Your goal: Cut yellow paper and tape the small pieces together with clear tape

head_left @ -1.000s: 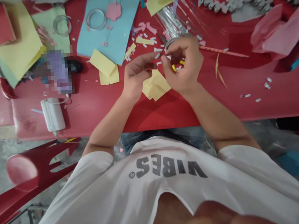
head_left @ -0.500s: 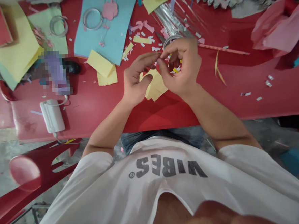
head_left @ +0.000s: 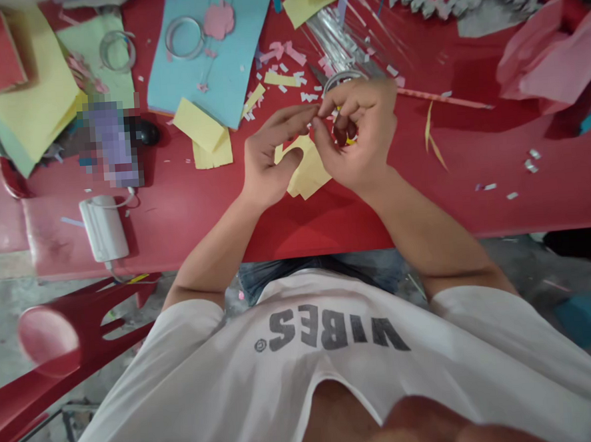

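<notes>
Two hands meet over the red table (head_left: pixel 186 228). Out at ten o'clock, a stack of pale yellow paper (head_left: pixel 33 107) lies on green card; at eleven, a light blue sheet (head_left: pixel 191 74) carries a clear ring (head_left: pixel 183 38) and a pink paper flower (head_left: pixel 218 20). My left hand (head_left: pixel 270 161) sits just above a folded yellow paper (head_left: pixel 306 173), its fingers together and curved, holding nothing I can see, the tips (head_left: pixel 309 112) reaching my right fingers. My right hand (head_left: pixel 358 137) is curled, fingers and thumb pinched on a small yellow scrap (head_left: pixel 349 141) — I think, since they mostly hide it. A silver ring (head_left: pixel 341 79) lies just behind them at twelve — and a pink stick (head_left: pixel 443 98) runs toward two o'clock, below crumpled pink tissue (head_left: pixel 545 46).
</notes>
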### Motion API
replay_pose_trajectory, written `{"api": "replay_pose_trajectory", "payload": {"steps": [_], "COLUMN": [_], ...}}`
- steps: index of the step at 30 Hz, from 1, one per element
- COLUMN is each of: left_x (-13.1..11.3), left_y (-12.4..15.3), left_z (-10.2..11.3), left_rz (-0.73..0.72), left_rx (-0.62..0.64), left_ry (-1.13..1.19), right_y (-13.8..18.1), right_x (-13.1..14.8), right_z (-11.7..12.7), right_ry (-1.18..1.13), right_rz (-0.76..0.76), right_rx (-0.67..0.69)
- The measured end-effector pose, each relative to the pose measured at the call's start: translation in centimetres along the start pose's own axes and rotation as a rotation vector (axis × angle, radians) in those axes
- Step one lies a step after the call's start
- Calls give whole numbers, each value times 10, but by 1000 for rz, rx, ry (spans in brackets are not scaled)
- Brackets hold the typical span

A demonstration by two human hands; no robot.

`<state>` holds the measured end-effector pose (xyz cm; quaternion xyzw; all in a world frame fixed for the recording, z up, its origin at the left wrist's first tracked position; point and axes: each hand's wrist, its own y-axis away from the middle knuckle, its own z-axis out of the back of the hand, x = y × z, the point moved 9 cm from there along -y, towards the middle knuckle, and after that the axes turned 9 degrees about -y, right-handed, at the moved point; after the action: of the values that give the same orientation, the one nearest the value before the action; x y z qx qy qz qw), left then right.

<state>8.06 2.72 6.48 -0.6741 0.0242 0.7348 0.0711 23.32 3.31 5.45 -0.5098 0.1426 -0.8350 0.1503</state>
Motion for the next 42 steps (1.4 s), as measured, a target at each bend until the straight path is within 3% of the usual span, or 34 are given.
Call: {"api": "replay_pose_trajectory", "payload": {"steps": [5,8,12,20,26,29,33,36,38,42], "left_x": [12,13,15,25,15,9,23,29,33,42], "left_y": [1,1,0,2,3,3,0,-6,-10,-18], "left_z": [-1,-7,-9,-14,-24,-29,-19,-12,-7,3], "left_rz": [73,38,58,145,115,118,240,224,199,194], "left_rx": [-10,69,77,53,113,145,76,109,130,127], "left_ry": [40,68,127,201,266,336,348,364,406,522], "right_y": [1,-1,-1,-2,-2,-1,-3,-18,-31,-48], "right_x": [-4,6,24,2,12,7,13,17,7,-20], "right_z": [2,8,18,10,15,9,14,20,23,30], "right_ry": [72,26,-60,-12,-40,-10,8,43,44,88], "right_rz": [9,101,245,39,163,131,173,197,141,101], "right_rx": [-30,-83,-163,-119,-205,-190,-185,-77,17,46]}}
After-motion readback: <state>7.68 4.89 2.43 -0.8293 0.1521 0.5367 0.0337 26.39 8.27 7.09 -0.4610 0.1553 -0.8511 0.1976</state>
